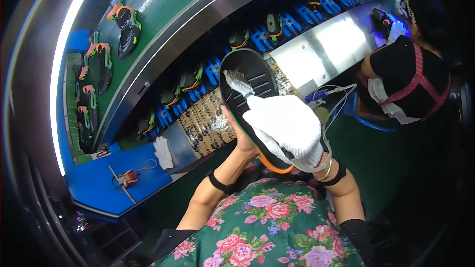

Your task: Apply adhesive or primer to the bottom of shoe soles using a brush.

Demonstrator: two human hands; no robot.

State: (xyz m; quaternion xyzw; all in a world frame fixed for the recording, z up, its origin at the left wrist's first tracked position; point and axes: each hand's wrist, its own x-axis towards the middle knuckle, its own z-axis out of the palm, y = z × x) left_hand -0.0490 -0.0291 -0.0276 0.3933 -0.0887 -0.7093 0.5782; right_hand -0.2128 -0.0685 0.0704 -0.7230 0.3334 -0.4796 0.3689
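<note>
Past the right edge of the blue counter (94, 183), the left hand (243, 138) clasps the black shoe sole (260, 80), seemingly exposing its hollow to the brush (239, 83) grasped by the gloved right hand (287, 121).

Blue counter (89, 185), left; white glove (163, 153) at its edge; reddish article (128, 178) on top, possibly a tool. White strip light (53, 99). Co-worker (403, 66) in black top, right.

Brush (239, 83), handle mostly hidden by gloved right hand (287, 123); left hand (242, 137), fingers obscured behind black sole (262, 75); floral apron (269, 212), cut off below.
</note>
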